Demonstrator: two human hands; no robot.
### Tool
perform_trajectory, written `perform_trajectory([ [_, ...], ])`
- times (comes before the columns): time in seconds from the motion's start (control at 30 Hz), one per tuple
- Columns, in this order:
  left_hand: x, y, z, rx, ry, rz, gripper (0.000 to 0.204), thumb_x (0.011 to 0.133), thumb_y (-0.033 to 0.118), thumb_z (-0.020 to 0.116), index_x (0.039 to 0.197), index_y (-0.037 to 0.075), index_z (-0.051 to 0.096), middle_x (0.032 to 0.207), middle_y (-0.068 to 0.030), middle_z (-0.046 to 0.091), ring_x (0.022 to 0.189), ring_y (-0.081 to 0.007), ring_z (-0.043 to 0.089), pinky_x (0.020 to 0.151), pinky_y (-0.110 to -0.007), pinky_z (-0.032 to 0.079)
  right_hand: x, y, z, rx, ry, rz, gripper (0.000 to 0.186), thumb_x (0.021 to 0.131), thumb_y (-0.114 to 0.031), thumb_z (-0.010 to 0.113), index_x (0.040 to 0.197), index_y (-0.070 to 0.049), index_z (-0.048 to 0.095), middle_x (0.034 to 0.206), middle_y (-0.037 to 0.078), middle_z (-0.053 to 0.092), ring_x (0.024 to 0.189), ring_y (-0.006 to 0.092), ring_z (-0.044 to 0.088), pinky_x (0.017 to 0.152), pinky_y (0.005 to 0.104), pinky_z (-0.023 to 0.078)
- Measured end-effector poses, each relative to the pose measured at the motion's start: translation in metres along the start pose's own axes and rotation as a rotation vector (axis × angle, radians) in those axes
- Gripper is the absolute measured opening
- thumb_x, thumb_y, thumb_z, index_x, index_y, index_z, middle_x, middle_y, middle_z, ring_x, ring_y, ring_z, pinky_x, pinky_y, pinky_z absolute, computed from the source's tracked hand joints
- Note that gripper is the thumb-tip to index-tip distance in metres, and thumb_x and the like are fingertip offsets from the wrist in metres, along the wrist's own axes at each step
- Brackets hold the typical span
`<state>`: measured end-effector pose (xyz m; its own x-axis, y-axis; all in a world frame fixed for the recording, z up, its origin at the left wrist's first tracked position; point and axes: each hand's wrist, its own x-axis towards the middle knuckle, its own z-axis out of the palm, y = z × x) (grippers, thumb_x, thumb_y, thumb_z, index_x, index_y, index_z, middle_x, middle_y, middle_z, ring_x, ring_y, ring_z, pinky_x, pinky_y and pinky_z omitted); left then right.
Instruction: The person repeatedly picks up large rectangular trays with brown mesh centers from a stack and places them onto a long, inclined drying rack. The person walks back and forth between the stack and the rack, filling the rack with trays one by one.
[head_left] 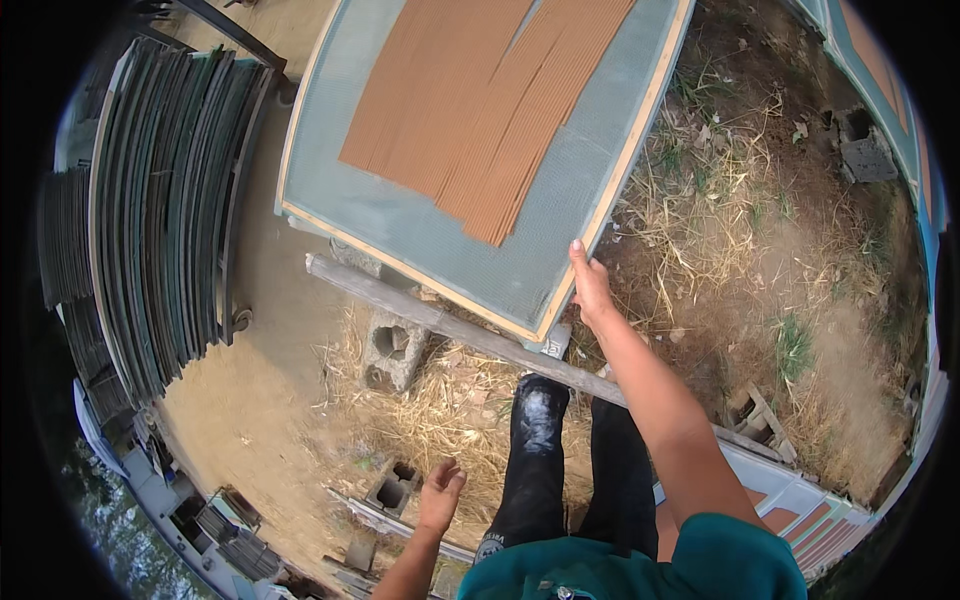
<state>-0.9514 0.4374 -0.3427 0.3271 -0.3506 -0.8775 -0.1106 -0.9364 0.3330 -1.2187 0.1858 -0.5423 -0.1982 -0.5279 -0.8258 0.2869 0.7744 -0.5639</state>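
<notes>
Teal shirt fabric sits nearest. The left hand hangs free, loosely half-curled, above dry yellow straw. The right hand clamps the right edge of a wood-rimmed, grey-green mesh tray, thumb on top, fingers apparently underneath. Long orange-brown strips lie inside that edge. Bare tan soil separates tray from stacked dark frames.

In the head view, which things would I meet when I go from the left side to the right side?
Large stack of dark frames → left hand → right hand → green grass tuft → gray block.
</notes>
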Motion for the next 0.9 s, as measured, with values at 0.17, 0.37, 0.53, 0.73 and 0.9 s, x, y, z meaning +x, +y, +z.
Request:
perform_trajectory([
  [0.17, -0.004, -0.015, -0.005, -0.06, 0.018, 0.023, 0.041, 0.08, 0.01, 0.059, 0.115, -0.006, 0.045, 0.108, -0.0136, 0.055, 0.1, -0.0182, 0.053, 0.084, -0.027, 0.044, 0.004, 0.001, -0.006, 0.118, -0.189, 0.126, 0.076, 0.074, -0.063, 0.051, 0.115, 0.0, 0.043, 0.109, 0.012, 0.048, 0.104, 0.0259, 0.046, 0.088, 0.0455, 0.037],
  [0.37, -0.006, -0.028, 0.001, -0.035, 0.028, -0.044, 0.039, 0.079, 0.008, 0.059, 0.114, -0.004, 0.047, 0.109, -0.01, 0.054, 0.1, -0.0172, 0.052, 0.087, -0.028, 0.041, 0.019, 0.023, -0.028, 0.14, -0.396, 0.151, 0.083, 0.071, -0.065, 0.053, 0.126, -0.005, 0.036, 0.12, 0.012, 0.043, 0.111, 0.0261, 0.042, 0.091, 0.0471, 0.035],
  [0.53, -0.007, -0.041, -0.002, -0.02, 0.02, -0.035, 0.036, 0.079, 0.008, 0.058, 0.112, -0.004, 0.049, 0.103, -0.0078, 0.055, 0.093, -0.0143, 0.052, 0.082, -0.025, 0.042, 0.015, 0.045, -0.06, 0.161, -0.377, 0.232, 0.08, 0.069, -0.062, 0.058, 0.127, -0.012, 0.037, 0.125, 0.01, 0.04, 0.116, 0.024, 0.038, 0.091, 0.0466, 0.036],
  [0.73, 0.013, -0.011, -0.03, 0.165, 0.066, 0.125, 0.04, 0.08, 0.016, 0.057, 0.113, -0.005, 0.048, 0.09, -0.0089, 0.057, 0.077, -0.0114, 0.052, 0.069, -0.023, 0.042, -0.079, 0.086, -0.169, -0.063, 0.086, 0.367, 0.046, 0.079, -0.047, 0.057, 0.107, -0.011, 0.052, 0.097, 0.003, 0.057, 0.087, 0.0159, 0.054, 0.07, 0.037, 0.043],
  [0.9, 0.033, 0.06, -0.017, 0.171, -0.095, 0.314, 0.038, 0.08, 0.018, 0.055, 0.113, 0.0, 0.047, 0.086, -0.0032, 0.053, 0.072, -0.0094, 0.047, 0.063, -0.022, 0.039, -0.228, 0.152, -0.29, -0.12, 0.144, 0.424, 0.03, 0.089, -0.026, 0.04, 0.11, -0.007, 0.049, 0.078, 0.011, 0.061, 0.052, 0.0163, 0.059, 0.043, 0.029, 0.047],
])
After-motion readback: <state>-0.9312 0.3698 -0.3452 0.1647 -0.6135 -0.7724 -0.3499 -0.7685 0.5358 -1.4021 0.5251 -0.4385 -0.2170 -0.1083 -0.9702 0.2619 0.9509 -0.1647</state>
